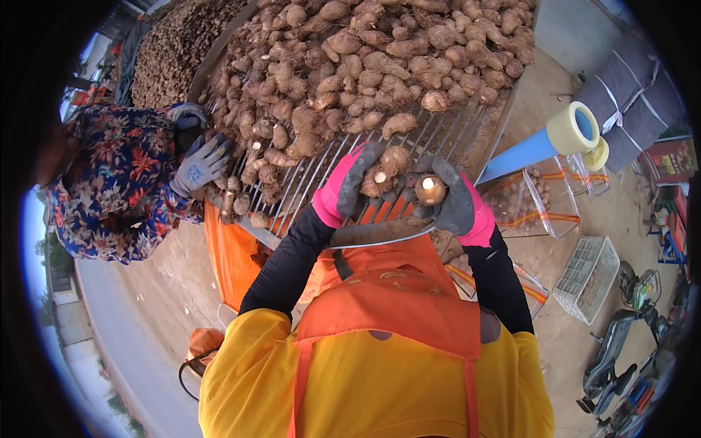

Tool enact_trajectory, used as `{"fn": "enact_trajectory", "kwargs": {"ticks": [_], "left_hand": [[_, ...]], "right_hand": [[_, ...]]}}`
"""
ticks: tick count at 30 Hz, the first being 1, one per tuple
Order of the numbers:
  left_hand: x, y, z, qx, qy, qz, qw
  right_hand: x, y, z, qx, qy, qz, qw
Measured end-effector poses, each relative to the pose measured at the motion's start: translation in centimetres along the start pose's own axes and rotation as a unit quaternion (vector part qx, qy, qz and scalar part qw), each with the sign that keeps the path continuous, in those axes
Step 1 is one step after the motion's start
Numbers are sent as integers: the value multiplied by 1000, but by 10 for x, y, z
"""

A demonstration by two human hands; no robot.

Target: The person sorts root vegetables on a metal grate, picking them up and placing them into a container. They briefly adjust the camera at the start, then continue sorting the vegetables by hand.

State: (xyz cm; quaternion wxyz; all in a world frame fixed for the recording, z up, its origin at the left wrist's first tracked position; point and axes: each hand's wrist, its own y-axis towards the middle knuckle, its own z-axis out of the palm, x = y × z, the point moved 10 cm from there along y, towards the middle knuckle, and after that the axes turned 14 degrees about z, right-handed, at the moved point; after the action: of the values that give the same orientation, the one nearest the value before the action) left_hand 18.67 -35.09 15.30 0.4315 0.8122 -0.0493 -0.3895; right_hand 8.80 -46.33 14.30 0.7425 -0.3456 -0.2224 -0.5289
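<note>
Two gloved hands, pink at the cuffs with dark grey palms, are over the near edge of a metal bar rack (pixel 306 191). My left hand (pixel 353 178) is curled around brown, hairy taro corms (pixel 377 183), one showing a round white cut face. In my right hand (pixel 453 191) sits another taro corm (pixel 430 190), its pale cut end turned up. A further corm (pixel 395 160) lies between the hands, against the left fingers. Beyond them a large heap of taro (pixel 372 71) covers the rack's far part.
At the left, a co-worker in a floral top (pixel 131 175) has a grey-gloved hand (pixel 201 165) at the heap's edge. Right of the rack are a blue tube with a cream rim (pixel 520 150), clear bags with orange stripes (pixel 547 219), a plastic crate (pixel 586 279) and a scooter (pixel 613 345).
</note>
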Motion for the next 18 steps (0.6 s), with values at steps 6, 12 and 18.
{"fn": "enact_trajectory", "kwargs": {"ticks": [6,12,18], "left_hand": [[-13,12,17,44,-116,-200,972],[-36,11,19,30,30,-172,984],[-13,-19,22,11,-139,-297,945]], "right_hand": [[5,10,18,-69,-295,-74,950],[6,8,7,-198,-351,-118,907],[6,1,15,-153,-360,-140,910]]}}
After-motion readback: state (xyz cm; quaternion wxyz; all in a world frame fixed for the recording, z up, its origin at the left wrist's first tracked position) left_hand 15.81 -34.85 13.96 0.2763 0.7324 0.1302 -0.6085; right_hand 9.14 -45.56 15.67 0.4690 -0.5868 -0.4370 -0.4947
